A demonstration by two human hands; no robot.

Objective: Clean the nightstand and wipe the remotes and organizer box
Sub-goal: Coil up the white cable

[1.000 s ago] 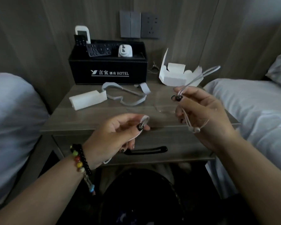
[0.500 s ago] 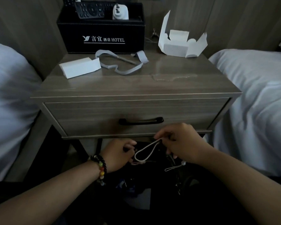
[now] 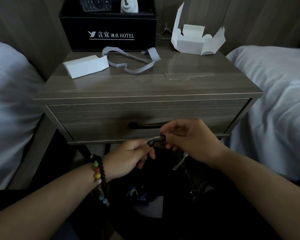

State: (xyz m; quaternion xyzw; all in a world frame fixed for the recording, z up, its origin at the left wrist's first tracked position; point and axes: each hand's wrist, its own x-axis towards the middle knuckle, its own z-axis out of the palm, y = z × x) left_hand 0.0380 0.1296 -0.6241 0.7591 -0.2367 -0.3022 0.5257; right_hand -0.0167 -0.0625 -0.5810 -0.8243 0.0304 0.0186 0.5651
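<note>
Since the earlier frame, both hands have drawn closer and the cord's wide loop has been pulled short between them, over the dark bin.

Left hand [image 3: 128, 156] and right hand [image 3: 189, 137] each pinch the thin white cord [image 3: 155, 138], its loose end hanging below the right hand; held low over the dark bin [image 3: 145, 196] at 6 o'clock, it looks like litter about to be dropped. On the nightstand [image 3: 145, 87], the black organizer box [image 3: 109, 32] sits at 11 o'clock with the remotes [image 3: 97, 4] standing in it. A white folded card [image 3: 86, 65] lies at 9 o'clock, a grey strap [image 3: 128, 61] mid-top, an opened white carton [image 3: 197, 40] at 1 o'clock, and a wet smear [image 3: 185, 77] at 3 o'clock. White beds flank it; wood panelling stands behind.
</note>
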